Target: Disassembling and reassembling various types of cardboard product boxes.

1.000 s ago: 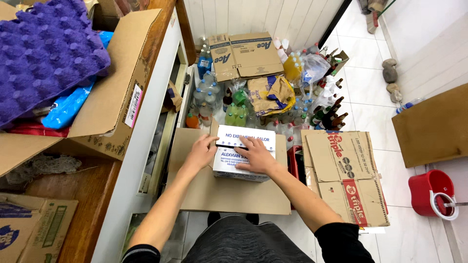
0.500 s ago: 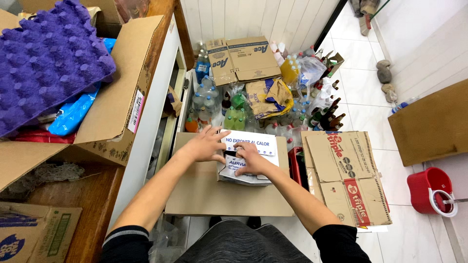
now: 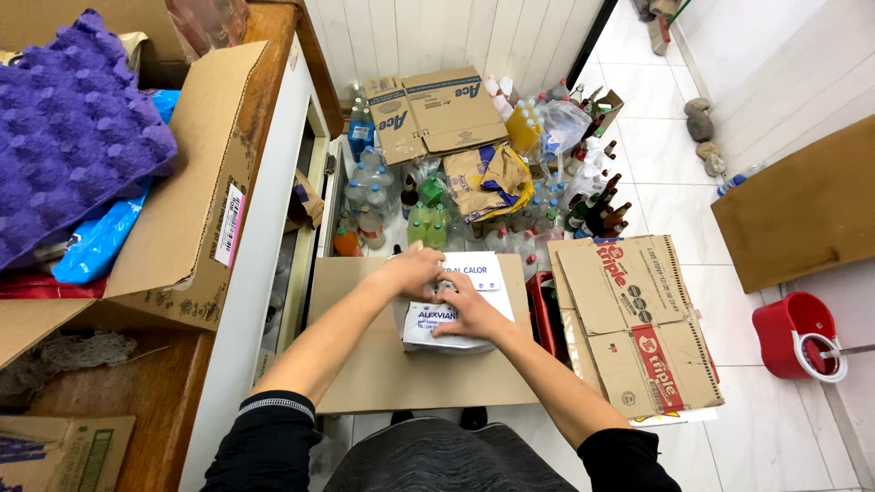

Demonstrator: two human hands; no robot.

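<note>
**White carton under both hands on a cardboard sheet**

White and printed with blue lettering, a small carton (image 3: 456, 314) lies on a flat brown cardboard sheet (image 3: 401, 374) directly in front of the person. Both hands work at its top. The left hand (image 3: 415, 271) curls over the upper left corner, fingers bent down onto the edge; the right hand (image 3: 467, 308) presses on the middle of the top face, fingers spread and partly gripping the flap. Neither hand has the carton off the sheet; both are closed on it where it rests.

The top face looks buckled and lifted at the near edge, so the work of opening or flattening it seems begun but not finished. Whether anything is inside cannot be told, since the hands cover the opening.

Beyond the sheet, a crowd of plastic bottles (image 3: 383, 205) and glass bottles (image 3: 597, 210) stands on the tiled floor, with a flattened box (image 3: 437, 114) leaning behind them. Another flattened box (image 3: 638, 323) lies to the right, a red bucket (image 3: 793, 333) further right, and a purple egg tray (image 3: 73, 128) sits in an open box on the left.
</note>
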